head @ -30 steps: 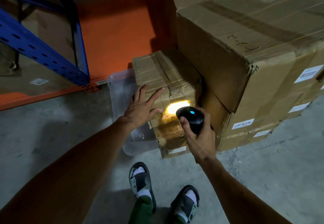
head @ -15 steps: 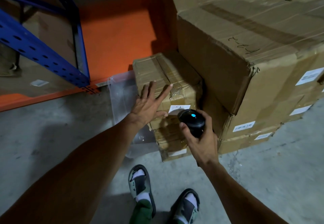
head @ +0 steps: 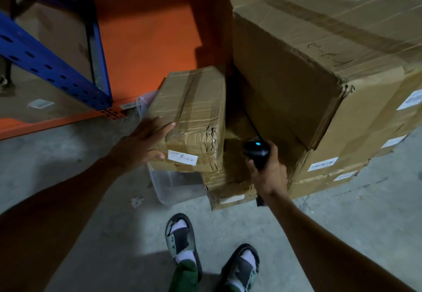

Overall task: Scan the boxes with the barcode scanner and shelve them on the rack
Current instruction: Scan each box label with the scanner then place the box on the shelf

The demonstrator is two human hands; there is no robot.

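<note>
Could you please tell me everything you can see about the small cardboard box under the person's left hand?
The small box is brown, creased cardboard wrapped in clear and brown tape, torn at its near right corner, with a white label on the near face. It sits tilted, partly over a lower box and a clear plastic bin. The left hand grips its near left corner.

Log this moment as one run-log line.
left hand: holds small box | right hand: grips scanner | box: tilted, label facing camera
</note>
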